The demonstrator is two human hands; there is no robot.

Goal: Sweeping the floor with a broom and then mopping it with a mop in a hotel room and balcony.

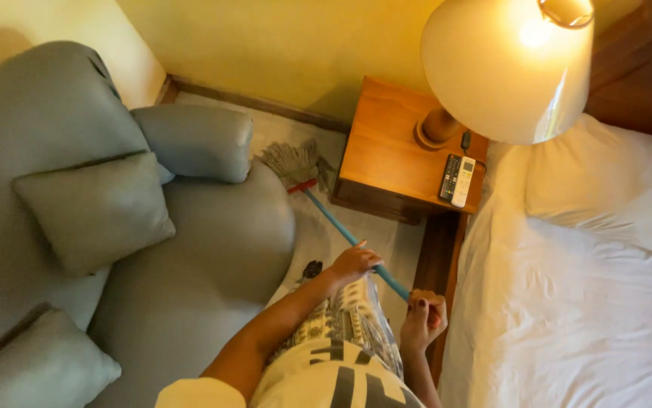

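Gripping the blue mop handle [345, 233] — left hand [353, 263] curled loosely midway, right hand [423, 317] fisted at its top.

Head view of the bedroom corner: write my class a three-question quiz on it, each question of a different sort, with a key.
1. True or false: the mop head lies on the bed.
2. Which hand is further down the blue mop handle: A left hand, B right hand?
3. Fill in: the two remote controls lie on the ____ beside the lamp.

Key: 1 false, it is on the floor between armchair and nightstand; 2 A; 3 nightstand.
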